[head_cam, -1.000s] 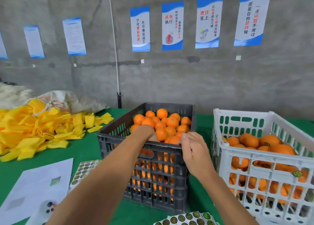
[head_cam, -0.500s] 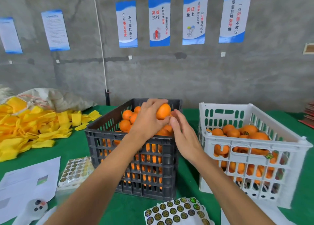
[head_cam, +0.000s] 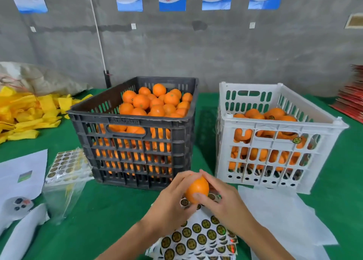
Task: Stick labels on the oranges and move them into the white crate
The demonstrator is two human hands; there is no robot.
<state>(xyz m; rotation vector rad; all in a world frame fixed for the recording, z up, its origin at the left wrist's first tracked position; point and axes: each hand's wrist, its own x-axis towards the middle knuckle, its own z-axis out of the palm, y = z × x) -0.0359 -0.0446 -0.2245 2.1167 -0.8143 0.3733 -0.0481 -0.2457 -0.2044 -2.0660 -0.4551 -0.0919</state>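
One orange (head_cam: 197,189) is held low in front of me, just above a sheet of round black-and-gold labels (head_cam: 198,238). My left hand (head_cam: 172,202) grips it from the left and below. My right hand (head_cam: 220,202) holds it from the right, thumb pressed on its front. Behind stands a black crate (head_cam: 135,122) piled with unlabelled oranges (head_cam: 155,102). To its right is the white crate (head_cam: 284,130), partly filled with oranges (head_cam: 271,114), some showing labels.
More label sheets in a clear bag (head_cam: 66,165) and white papers (head_cam: 21,173) lie at the left on the green table (head_cam: 110,210). Yellow cloth pieces (head_cam: 25,112) are heaped far left. White backing sheets (head_cam: 282,216) lie front right; red stacks (head_cam: 351,97) at far right.
The orange came out of the black crate and both hands brought it down and toward me, over the label sheet. My view tilted downward.
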